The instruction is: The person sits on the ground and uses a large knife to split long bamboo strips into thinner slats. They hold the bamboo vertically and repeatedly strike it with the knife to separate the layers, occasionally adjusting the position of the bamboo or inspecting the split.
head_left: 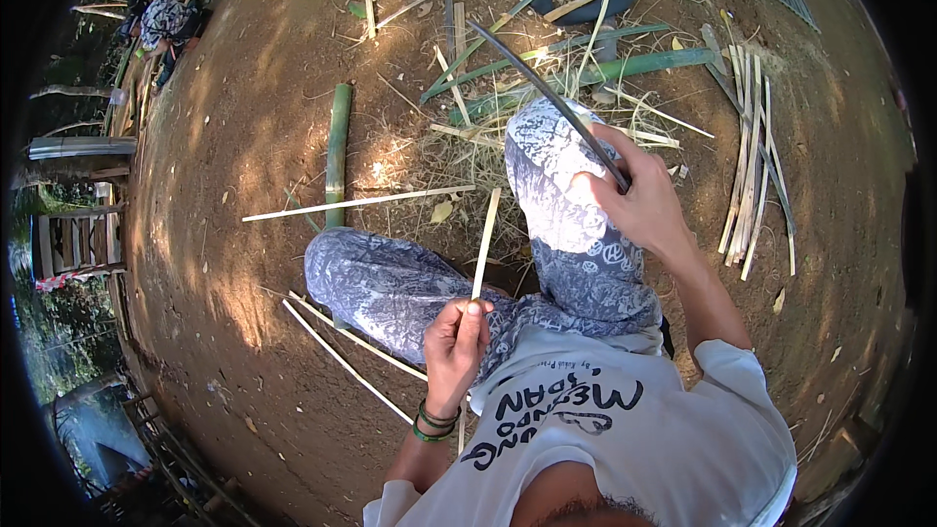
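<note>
Strip (486, 242) of pale wood extends between the legs (390, 271), pinched in the left hand (452, 346), probably to leave its far end free; the right hand (639, 197), over the right knee (549, 161), grips a dark blade (543, 89) angled far and left, seemingly clear of the strip.

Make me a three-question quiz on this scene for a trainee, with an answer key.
1. Which of the hands holds the long dark tool? A) only the left B) only the right C) both
2. True or false: the loose bundle of pale strips on the ground lies on the person's left.
3. Fill in: the left hand pinches a thin, pale ____.

Key:
1. B, the right hand.
2. False; the bundle lies on the person's right.
3. Strip.
</note>
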Action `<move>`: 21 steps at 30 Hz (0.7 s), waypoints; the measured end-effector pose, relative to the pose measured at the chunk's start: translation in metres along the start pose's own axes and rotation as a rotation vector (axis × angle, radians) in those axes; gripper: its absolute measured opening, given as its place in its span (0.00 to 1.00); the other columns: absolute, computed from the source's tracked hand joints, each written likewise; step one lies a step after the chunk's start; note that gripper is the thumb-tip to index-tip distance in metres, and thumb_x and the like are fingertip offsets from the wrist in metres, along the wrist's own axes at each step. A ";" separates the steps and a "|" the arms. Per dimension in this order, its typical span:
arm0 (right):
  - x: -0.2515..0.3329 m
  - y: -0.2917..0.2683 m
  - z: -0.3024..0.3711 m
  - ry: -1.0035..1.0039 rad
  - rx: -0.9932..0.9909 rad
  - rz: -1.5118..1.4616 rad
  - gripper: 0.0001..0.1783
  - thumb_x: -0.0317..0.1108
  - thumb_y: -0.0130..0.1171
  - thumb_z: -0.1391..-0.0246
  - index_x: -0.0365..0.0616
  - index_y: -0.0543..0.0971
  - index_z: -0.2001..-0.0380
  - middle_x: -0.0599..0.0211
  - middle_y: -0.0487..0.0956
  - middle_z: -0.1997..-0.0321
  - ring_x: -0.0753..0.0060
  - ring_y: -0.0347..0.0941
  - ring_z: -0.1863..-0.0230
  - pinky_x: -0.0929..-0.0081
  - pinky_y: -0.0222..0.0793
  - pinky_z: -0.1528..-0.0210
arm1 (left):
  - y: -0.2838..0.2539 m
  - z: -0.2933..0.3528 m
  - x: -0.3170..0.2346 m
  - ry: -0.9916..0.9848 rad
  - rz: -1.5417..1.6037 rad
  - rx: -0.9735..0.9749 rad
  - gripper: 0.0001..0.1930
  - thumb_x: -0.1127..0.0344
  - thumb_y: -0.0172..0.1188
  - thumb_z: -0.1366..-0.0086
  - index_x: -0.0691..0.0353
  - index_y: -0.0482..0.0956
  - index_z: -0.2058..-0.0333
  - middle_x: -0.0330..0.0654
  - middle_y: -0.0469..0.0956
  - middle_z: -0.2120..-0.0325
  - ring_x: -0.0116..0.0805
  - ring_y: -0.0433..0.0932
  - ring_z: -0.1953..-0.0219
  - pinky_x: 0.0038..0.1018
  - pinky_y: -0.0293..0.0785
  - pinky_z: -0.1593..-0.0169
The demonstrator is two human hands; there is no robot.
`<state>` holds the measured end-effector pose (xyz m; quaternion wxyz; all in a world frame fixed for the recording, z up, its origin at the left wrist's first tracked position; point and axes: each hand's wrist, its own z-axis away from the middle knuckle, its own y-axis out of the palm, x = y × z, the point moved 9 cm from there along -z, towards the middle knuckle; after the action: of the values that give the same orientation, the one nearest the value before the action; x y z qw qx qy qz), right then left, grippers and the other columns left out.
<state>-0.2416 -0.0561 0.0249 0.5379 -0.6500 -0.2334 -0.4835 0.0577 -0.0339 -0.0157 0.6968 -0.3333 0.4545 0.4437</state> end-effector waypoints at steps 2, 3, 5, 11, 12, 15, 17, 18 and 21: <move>0.023 0.011 -0.003 0.062 0.094 -0.090 0.22 0.44 0.73 0.50 0.40 0.83 0.57 0.75 0.66 0.85 0.81 0.58 0.81 0.74 0.55 0.77 | 0.001 -0.006 -0.021 0.128 -0.010 0.012 0.11 0.62 0.52 0.24 0.64 0.77 0.60 0.28 0.67 0.83 0.13 0.59 0.83 0.15 0.54 0.80; 0.039 0.015 -0.005 0.032 0.139 -0.119 0.21 0.45 0.72 0.49 0.40 0.83 0.58 0.74 0.67 0.84 0.80 0.58 0.81 0.74 0.55 0.77 | 0.001 -0.007 -0.029 0.147 0.008 -0.006 0.10 0.63 0.54 0.25 0.64 0.78 0.60 0.28 0.67 0.83 0.13 0.60 0.83 0.15 0.55 0.79; 0.063 0.020 -0.007 -0.020 0.218 -0.171 0.20 0.45 0.70 0.47 0.39 0.83 0.62 0.74 0.67 0.84 0.80 0.59 0.80 0.72 0.55 0.77 | 0.003 -0.011 -0.042 0.184 0.045 -0.026 0.09 0.66 0.57 0.26 0.66 0.78 0.60 0.28 0.69 0.82 0.13 0.62 0.81 0.15 0.57 0.78; 0.130 0.028 -0.030 -0.241 0.289 -0.331 0.15 0.40 0.68 0.44 0.37 0.81 0.68 0.67 0.79 0.78 0.82 0.74 0.73 0.75 0.67 0.69 | 0.002 -0.017 -0.083 0.362 0.014 -0.069 0.07 0.68 0.61 0.30 0.65 0.77 0.60 0.29 0.72 0.81 0.14 0.65 0.83 0.16 0.61 0.81; 0.142 0.028 -0.034 -0.263 0.286 -0.382 0.14 0.39 0.67 0.44 0.38 0.80 0.68 0.69 0.79 0.78 0.82 0.73 0.75 0.76 0.67 0.71 | 0.001 -0.019 -0.091 0.381 0.027 -0.071 0.07 0.68 0.61 0.30 0.65 0.76 0.60 0.31 0.73 0.79 0.15 0.66 0.83 0.16 0.62 0.81; 0.175 0.014 -0.049 -0.258 0.281 -0.518 0.11 0.38 0.65 0.41 0.42 0.79 0.66 0.73 0.79 0.77 0.89 0.65 0.85 0.83 0.55 0.85 | -0.003 -0.021 -0.089 0.330 0.119 0.084 0.14 0.64 0.59 0.28 0.65 0.73 0.50 0.38 0.78 0.71 0.20 0.73 0.76 0.18 0.70 0.73; 0.195 0.007 -0.071 -0.362 0.215 -0.619 0.11 0.38 0.65 0.41 0.41 0.78 0.66 0.73 0.78 0.77 0.88 0.65 0.86 0.84 0.56 0.85 | -0.016 -0.013 -0.062 0.284 0.268 0.250 0.18 0.64 0.58 0.28 0.65 0.70 0.44 0.40 0.79 0.67 0.21 0.76 0.71 0.19 0.73 0.67; 0.213 0.000 -0.076 -0.433 0.193 -0.690 0.12 0.36 0.65 0.40 0.38 0.78 0.63 0.70 0.79 0.75 0.89 0.65 0.86 0.85 0.59 0.84 | -0.027 -0.005 -0.038 0.242 0.212 0.354 0.23 0.60 0.54 0.26 0.65 0.65 0.38 0.43 0.79 0.62 0.25 0.77 0.67 0.23 0.76 0.61; 0.232 -0.027 -0.101 -0.502 0.116 -0.813 0.14 0.36 0.65 0.41 0.36 0.79 0.58 0.66 0.82 0.71 0.88 0.65 0.85 0.85 0.62 0.83 | -0.051 0.018 -0.003 0.157 0.213 0.382 0.23 0.57 0.51 0.25 0.69 0.70 0.41 0.39 0.77 0.69 0.25 0.76 0.69 0.26 0.75 0.60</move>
<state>-0.2037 -0.1913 0.2371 0.2676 -0.5714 -0.6179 -0.4691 0.1105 -0.0393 -0.0035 0.6590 -0.1792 0.6156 0.3933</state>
